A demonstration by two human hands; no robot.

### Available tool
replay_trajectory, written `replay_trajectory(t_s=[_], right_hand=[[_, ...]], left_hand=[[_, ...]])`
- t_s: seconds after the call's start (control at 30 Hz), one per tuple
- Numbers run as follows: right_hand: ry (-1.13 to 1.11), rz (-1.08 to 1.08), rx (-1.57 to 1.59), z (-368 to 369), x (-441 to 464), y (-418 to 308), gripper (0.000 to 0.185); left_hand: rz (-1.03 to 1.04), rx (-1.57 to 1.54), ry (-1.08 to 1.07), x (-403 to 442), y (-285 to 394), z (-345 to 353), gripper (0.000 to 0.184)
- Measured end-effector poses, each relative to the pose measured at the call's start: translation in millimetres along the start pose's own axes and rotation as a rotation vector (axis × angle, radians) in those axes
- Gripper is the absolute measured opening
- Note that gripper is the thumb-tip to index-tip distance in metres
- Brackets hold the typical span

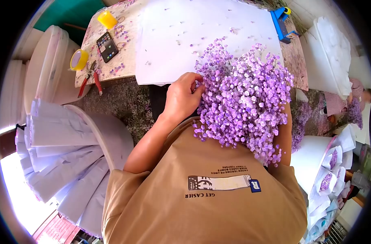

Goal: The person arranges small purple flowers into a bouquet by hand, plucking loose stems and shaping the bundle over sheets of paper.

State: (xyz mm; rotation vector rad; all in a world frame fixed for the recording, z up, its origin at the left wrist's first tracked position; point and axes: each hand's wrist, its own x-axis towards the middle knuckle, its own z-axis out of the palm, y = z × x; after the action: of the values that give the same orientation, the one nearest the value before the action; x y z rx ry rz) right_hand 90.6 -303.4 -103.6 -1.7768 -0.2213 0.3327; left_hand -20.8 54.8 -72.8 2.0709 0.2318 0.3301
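A big bunch of purple baby's breath (pixel 246 97) stands up in front of my chest, its blossoms spreading over the table's near edge. My left hand (pixel 183 95) is at the bunch's left side, fingers curled and thumb and fingertips pinched on the outer sprigs. On the other side, my right forearm (pixel 285 134) runs up behind the blossoms; they hide my right hand and the stems. Beyond the bunch lies a large white sheet (pixel 165 40) with loose petals scattered over it.
On the table's left are a phone (pixel 107 47), rolls of yellow tape (pixel 107 19) and red-handled pliers (pixel 90 79). A blue tape dispenser (pixel 279 24) stands at right. Bins of paper-wrapped bunches (pixel 63 130) flank me. Another person (pixel 343 97) is at far right.
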Motion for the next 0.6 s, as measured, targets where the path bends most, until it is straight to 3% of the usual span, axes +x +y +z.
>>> replay_trajectory(t_s=[0.23, 0.33, 0.4, 0.53, 0.6], right_hand=[[-0.005, -0.001, 0.002, 0, -2, 1, 0.087], [-0.003, -0.004, 0.008, 0, -2, 1, 0.086], [-0.004, -0.009, 0.01, 0, 0, 1, 0.086], [-0.009, -0.016, 0.014, 1, 5, 3, 0.085], [-0.011, -0.025, 0.019, 0, 10, 4, 0.085]], left_hand=[[0.075, -0.011, 0.019, 2, -3, 2, 0.012], [-0.33, -0.648, -0.02, 8, -14, -3, 0.007], [-0.481, -1.031, -0.149, 17, -19, -15, 0.011], [-0.348, -0.686, -0.166, 28, -19, -7, 0.013], [-0.091, -0.369, -0.22, 32, -21, -6, 0.018]])
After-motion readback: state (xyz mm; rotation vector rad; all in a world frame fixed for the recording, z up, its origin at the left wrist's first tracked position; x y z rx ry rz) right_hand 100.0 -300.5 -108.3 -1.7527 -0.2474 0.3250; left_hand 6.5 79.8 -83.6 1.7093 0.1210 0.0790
